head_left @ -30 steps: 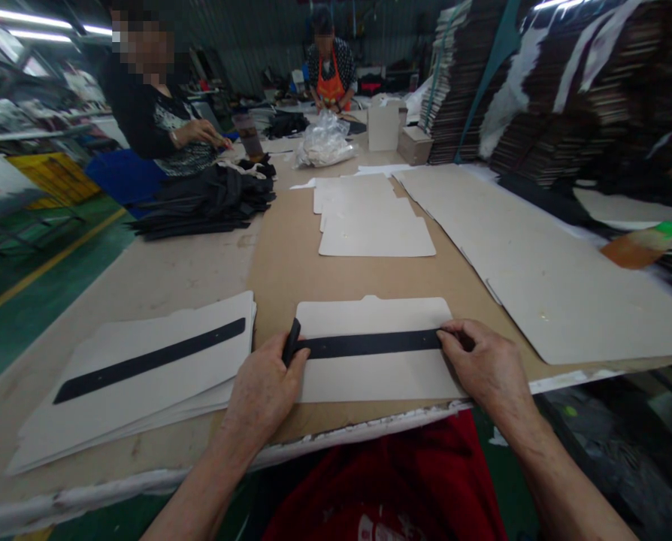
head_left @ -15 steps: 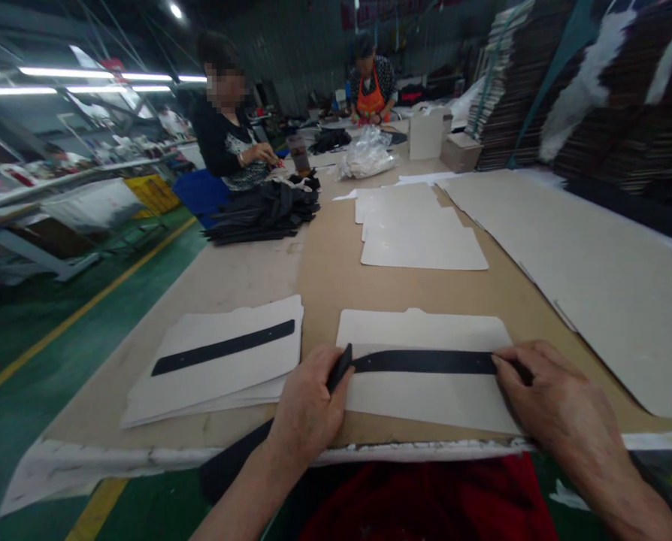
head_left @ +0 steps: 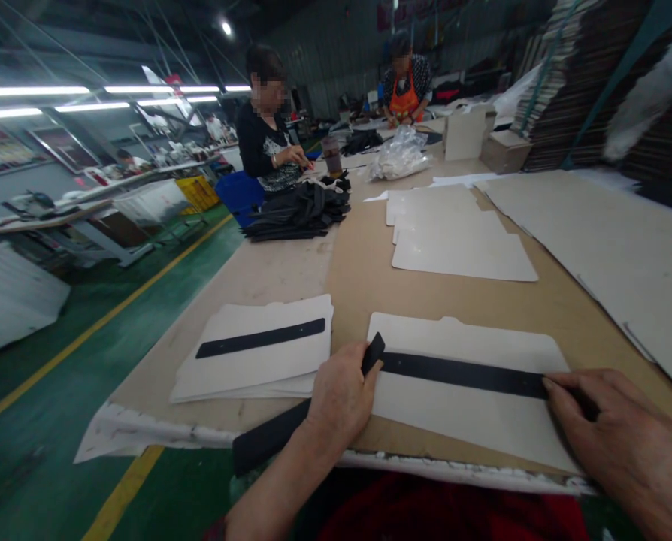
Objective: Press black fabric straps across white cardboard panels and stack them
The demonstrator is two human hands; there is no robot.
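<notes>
A pale board (head_left: 454,421) with a small tab on its far edge lies before me, and a black strip (head_left: 465,374) runs across it. At the strip's right end, my right hand (head_left: 612,428) is closed in a pinch, thumb and forefinger at its tip. My left hand (head_left: 344,387) is wrapped round another black strip (head_left: 271,439), whose ends poke out above the thumb and below the wrist; whether it is one strip or several I cannot tell. That hand sits at the left end of the strip on the board.
To the left is a stack of pale boards (head_left: 246,376), a black strip (head_left: 262,338) on the top one. More boards (head_left: 460,248) lie farther back, with a large sheet (head_left: 612,225) at right. A dark cloth pile (head_left: 296,210) and two people are beyond.
My view has swung left, so the table appears farther right. The strip on the board looks straighter near its left end. Both hands keep their holds.
</notes>
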